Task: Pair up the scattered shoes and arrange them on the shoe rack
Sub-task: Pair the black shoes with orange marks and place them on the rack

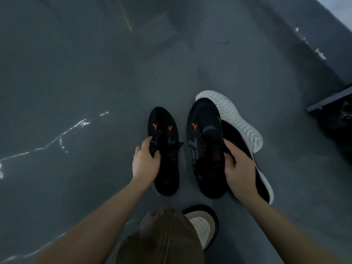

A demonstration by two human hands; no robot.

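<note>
**A:** At centre frame, both hands are loaded. Left hand (145, 162) is closed on the laces and tongue of a black knit trainer with orange chevron marks (163, 149). Right hand (239, 168) is clamped on the collar of the matching black knit trainer with orange chevrons (204, 149). Toes point away from the person, the two shoes side by side and apart.

**B:** So the pair's matched. Risks?

**A:** The left grip looks like a pinch on laces. My guess is that shoe swings or slips if it's carried that way. Whether either sole is on the dull grey floor (76, 82) or lifted, can't tell.

**B:** What's under the right one?

**A:** A black shoe with a thick ribbed white sole (242, 121), tipped on its side, just behind and against the right-hand trainer. It could get dragged along or knocked further off. No mate for it in view.

**B:** Rack?

**A:** A dark shelf edge (329, 100) at far right may be it; too dim to confirm. The person's own cream-and-black slipper (203, 227) sits just below the pair, a trip point when turning.
</note>
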